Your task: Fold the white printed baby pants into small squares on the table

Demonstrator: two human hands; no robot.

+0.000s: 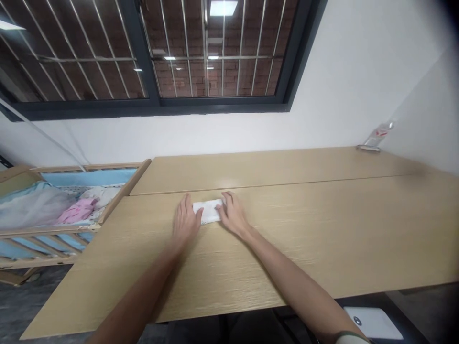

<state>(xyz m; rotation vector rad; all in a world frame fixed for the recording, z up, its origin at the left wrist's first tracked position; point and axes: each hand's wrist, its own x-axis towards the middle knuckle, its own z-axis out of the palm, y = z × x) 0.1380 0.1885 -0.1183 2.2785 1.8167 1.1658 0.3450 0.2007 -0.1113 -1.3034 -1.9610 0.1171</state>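
Pressing down near the middle of the frame, both of your hands lie flat on a small folded white cloth (208, 211) that sits on the wooden table (322, 239). Your left hand (186, 220) rests palm down on the cloth's left end, fingers stretched forward and slightly spread, the thumb angled toward the cloth's near edge. Your right hand (232, 215) covers the cloth's right end in the same flat way, fingers pointing up and to the left in the frame. Neither hand is closed around anything: both are open and spread, touching the cloth from above and not gripping it. The white strip shows only between the two hands; how far it runs under each palm cannot be told.

The cloth lies just below the seam (287, 184) where two tabletops meet, a line that runs across the frame from left to right. Both of your forearms come in from the bottom edge and converge toward the cloth.

At the left of the frame, touching the table's end, stands a wooden cot (118, 193) with pale blue lining; inside it lie a pink garment (77, 210) and some light-coloured fabric. At the far right corner of the table, against the white wall (340, 95), a clear plastic bottle (376, 136) leans. Across the upper part of the frame runs a dark-framed window (154, 102) with bars. In the lower right corner, below the table edge, a white object (373, 322) shows.
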